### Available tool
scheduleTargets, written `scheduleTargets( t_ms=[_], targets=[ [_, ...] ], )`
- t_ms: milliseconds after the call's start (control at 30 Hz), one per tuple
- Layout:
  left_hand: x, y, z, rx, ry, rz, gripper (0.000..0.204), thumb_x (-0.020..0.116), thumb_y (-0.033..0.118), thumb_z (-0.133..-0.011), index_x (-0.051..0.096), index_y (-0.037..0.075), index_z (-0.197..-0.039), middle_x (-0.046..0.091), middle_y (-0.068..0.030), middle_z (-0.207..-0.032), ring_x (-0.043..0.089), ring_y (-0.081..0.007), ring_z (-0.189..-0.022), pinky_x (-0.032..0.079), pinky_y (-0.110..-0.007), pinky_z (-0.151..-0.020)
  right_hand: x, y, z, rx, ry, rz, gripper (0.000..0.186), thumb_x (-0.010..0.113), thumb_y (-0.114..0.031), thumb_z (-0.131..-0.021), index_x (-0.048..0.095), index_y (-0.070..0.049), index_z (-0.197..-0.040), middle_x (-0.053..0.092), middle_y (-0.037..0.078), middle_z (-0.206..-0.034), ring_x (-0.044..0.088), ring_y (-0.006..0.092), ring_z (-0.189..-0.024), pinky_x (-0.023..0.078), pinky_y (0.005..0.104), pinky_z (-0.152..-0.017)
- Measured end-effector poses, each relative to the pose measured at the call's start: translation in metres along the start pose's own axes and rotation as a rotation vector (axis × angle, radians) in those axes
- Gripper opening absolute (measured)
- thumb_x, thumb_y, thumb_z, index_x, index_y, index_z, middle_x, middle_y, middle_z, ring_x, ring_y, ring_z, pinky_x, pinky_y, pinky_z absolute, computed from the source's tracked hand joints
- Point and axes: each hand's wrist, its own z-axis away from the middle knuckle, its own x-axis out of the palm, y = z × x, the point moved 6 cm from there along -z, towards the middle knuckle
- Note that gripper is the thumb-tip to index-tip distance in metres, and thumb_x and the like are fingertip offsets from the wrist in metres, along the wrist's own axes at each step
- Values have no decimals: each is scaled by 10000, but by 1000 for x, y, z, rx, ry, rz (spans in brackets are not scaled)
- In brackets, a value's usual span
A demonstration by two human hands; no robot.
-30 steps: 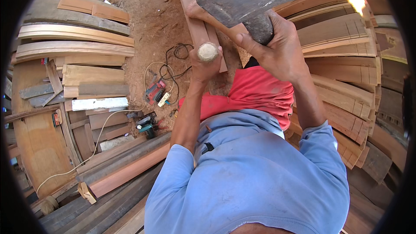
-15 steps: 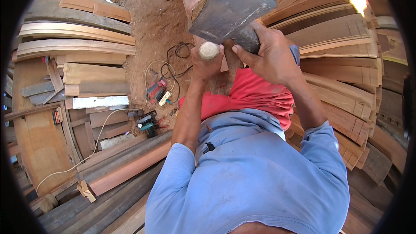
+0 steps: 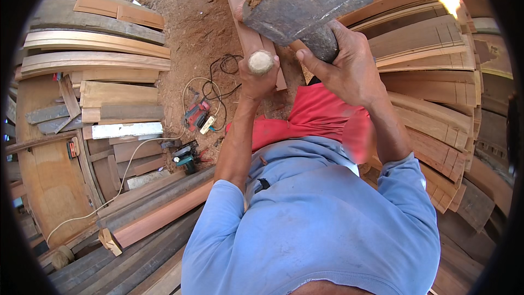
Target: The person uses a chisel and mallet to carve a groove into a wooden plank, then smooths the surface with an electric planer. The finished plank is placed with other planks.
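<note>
My right hand [image 3: 355, 65] is wrapped round the dark handle of a mallet [image 3: 305, 8]. The mallet's big, scuffed grey block head is raised at the top of the view. Just below and to the left, my left hand [image 3: 257, 84] grips a round wooden tool handle [image 3: 261, 62] upright. Only its pale, worn top end shows; my fist and the angle hide the rest of that tool. Under the mallet and my left hand runs a long reddish wooden beam [image 3: 248, 35].
A red power tool [image 3: 196, 114], a pale socket strip [image 3: 207, 124] and black cable [image 3: 218, 71] lie on the sawdust-covered ground. A teal power tool [image 3: 185, 157] sits nearer. Stacked boards line the left [image 3: 98, 38] and right [image 3: 420, 38]; a thick beam [image 3: 164, 213] lies lower left.
The mallet and my right hand have shifted to the right, away from the tool handle. My left hand stays nearly in place, and more of the beam shows.
</note>
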Motion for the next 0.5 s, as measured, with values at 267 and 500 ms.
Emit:
scheduleTargets(
  t_ms=[267, 500],
  targets=[
    [-2, 10, 8, -11, -84, -81, 146, 777, 64, -848, 648, 29, -905, 684, -91, -744, 681, -224, -654, 524, -358, -611, 10, -1, 0, -1, -51, 23, 343, 769, -102, -865, 647, 23, -1161, 731, 201, -932, 721, 317, -848, 562, 394, -783],
    [4, -10, 7, -1, -12, 49, 207, 802, 68, -804, 655, 21, -942, 704, -106, -813, 707, -256, -709, 551, -356, -679, 41, 39, 6, -74, -299, 500, 402, 779, -115, -825, 637, 1, -1183, 718, 225, -939, 666, 460, -879, 558, 465, -762]
  ],
)
